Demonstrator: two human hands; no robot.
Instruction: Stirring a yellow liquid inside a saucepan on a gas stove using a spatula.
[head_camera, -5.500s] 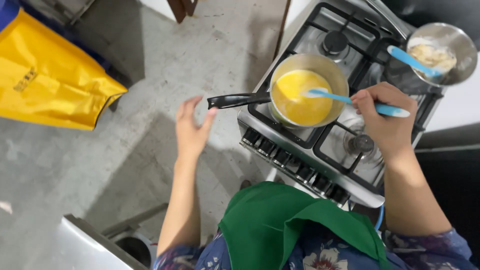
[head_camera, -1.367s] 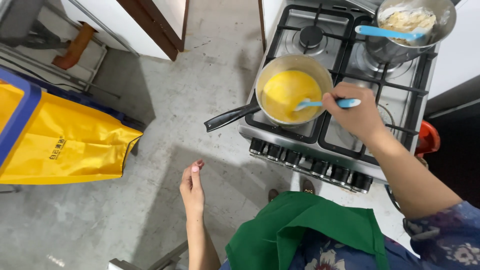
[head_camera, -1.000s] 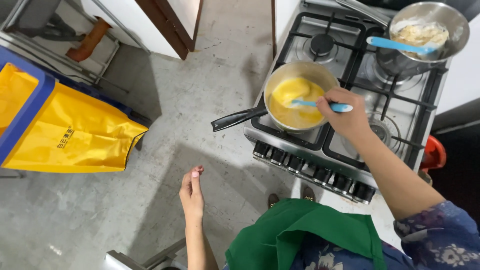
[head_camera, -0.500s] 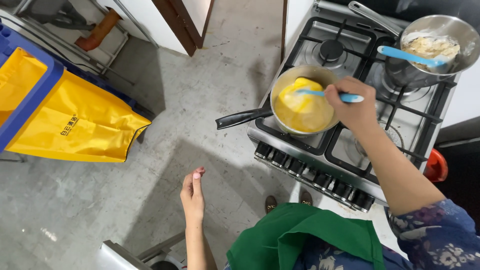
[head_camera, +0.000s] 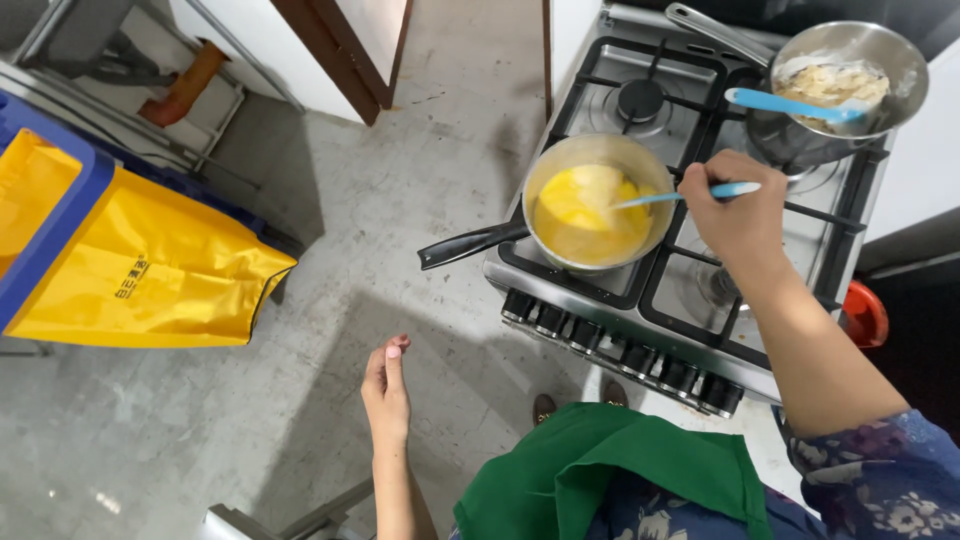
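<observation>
Shiny metal saucepan (head_camera: 600, 160), matt black handle (head_camera: 470, 244); pale blue spatula (head_camera: 680, 195), probably plastic; rough concrete floor (head_camera: 400, 260).

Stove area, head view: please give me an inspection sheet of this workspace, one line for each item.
Surface: gas stove with black grates and a row of knobs along the front.
Job's things: pan of yellow mixture on the front burner, black handle pointing left; blue spatula dipped into it.
Clutter: steel pot at the back with pale food and a second blue spatula.
Hands: right hand grips the spatula; left hand hangs free, holding nothing.
Cables: nothing seen.
Surroundings: concrete floor; yellow bag in a blue frame.
</observation>
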